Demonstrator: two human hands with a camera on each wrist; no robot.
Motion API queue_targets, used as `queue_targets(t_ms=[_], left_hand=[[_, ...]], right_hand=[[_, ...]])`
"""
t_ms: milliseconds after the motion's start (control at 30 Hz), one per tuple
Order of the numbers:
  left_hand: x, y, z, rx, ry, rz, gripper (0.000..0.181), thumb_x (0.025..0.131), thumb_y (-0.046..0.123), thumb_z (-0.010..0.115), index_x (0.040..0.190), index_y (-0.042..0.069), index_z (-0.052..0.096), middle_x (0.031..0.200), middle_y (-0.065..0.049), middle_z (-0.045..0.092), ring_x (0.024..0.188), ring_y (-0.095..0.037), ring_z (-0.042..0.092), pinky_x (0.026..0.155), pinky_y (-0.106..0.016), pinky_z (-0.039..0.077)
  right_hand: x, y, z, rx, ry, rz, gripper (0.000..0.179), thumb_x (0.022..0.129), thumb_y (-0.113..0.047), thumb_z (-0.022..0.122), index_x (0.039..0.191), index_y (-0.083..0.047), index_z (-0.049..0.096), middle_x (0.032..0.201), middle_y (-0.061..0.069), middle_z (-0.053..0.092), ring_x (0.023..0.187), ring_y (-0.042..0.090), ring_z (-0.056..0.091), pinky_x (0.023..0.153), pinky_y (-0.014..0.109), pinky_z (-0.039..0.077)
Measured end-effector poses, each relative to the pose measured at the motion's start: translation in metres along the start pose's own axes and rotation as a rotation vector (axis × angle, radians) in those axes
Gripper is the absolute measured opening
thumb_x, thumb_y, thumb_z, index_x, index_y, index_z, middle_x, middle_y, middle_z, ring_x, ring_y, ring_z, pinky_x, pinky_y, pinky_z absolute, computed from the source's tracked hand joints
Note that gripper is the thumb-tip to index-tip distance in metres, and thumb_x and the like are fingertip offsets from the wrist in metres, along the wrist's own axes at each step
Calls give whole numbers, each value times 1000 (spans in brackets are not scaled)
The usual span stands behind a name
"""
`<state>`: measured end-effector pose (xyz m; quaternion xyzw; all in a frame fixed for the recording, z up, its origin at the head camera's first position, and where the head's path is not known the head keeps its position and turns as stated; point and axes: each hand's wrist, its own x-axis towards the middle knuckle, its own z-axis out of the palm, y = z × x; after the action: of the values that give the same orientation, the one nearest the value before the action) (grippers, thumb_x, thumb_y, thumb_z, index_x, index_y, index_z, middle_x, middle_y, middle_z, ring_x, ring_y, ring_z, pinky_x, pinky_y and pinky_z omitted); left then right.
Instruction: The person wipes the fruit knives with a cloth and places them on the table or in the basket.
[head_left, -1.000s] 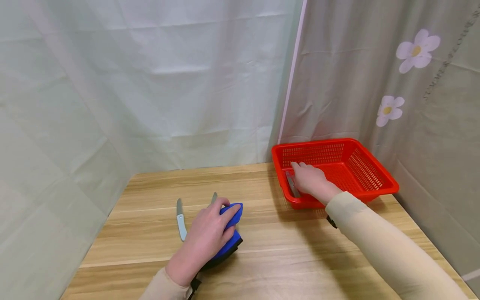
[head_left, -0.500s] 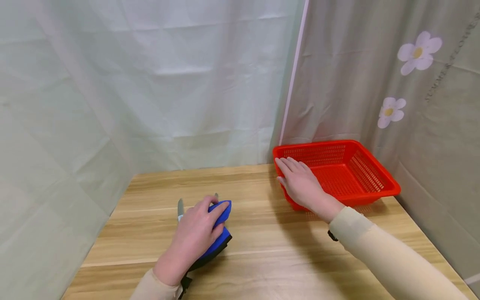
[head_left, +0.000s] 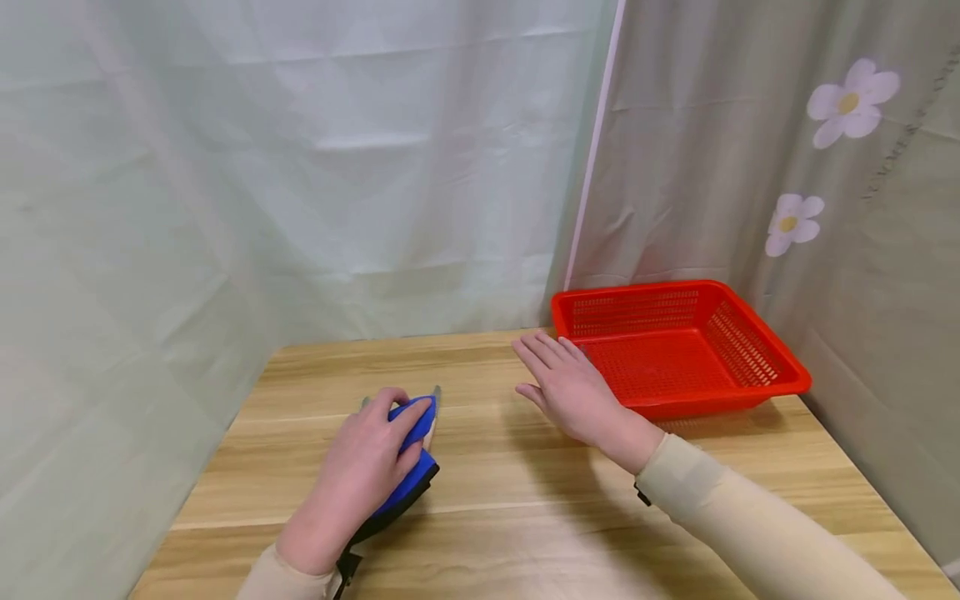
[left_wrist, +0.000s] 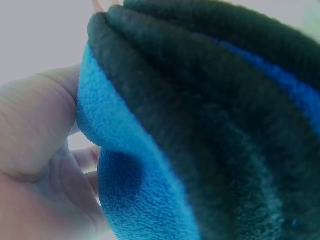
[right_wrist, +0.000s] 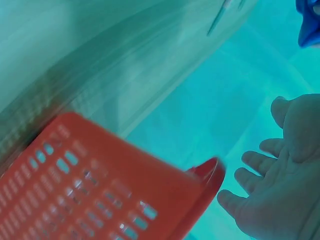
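Sleeves (head_left: pixel 757 504) of pale cream come in from the near side, one for each of the two hands, which are well apart. The left hand (head_left: pixel 363 467) grips a blue cloth (head_left: pixel 405 482) with dark edging, its fingers bent over the top; whether the cloth's underside meets the tabletop (head_left: pixel 487 525) I cannot tell.

Just past that grip lie two knives. One shows its blade (head_left: pixel 437 398) and a bit of light handle behind the cloth; of the other, only a tip (head_left: pixel 365 402) peeps out beyond the knuckles. That screening looks like the main danger: with most of both knives hidden, a hand moved by feel could run onto an edge, and a loose fold dragged sideways could set a knife spinning.

Farther right, the right hand (head_left: pixel 576 398) holds nothing, its fingers straight and its thumb held away from them, near the left end of a red basket (head_left: pixel 690 404). A careless swing back might clip the rim and shove the basket. Inside, by the left wall, a sliver of something grey (head_left: pixel 584 352) shows, too little to identify; if it is sharp, reaching in unsighted could nick a finger.

Behind everything hangs a pale curtain (head_left: pixel 465 167) with printed flowers (head_left: pixel 847 103).
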<state>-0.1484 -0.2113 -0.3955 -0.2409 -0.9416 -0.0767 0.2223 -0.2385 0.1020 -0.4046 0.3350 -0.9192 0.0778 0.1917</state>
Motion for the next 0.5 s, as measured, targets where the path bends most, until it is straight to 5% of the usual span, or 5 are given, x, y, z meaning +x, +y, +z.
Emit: queue_targets(t_ms=[233,500], left_hand=[[-5,-9,-7,-9,-11,-59,55,88,12,92,140,5,75,125,-19,65,93,-37,72,76,-54,64],[-11,-15,-10,3,-34,-107,56,89,15,93,142,7,75,127,-20,65,98,-38,72,81,-57,63]], right_hand=[[5,-25,16,-31,-5,-75,68,106,-36,76,163,-6,54,162,15,57,152,36,51,126,56,36],[7,-62,34,-5,-142,-96,69,108,-46,70,165,-10,53,165,10,55,153,31,50,125,56,38]])
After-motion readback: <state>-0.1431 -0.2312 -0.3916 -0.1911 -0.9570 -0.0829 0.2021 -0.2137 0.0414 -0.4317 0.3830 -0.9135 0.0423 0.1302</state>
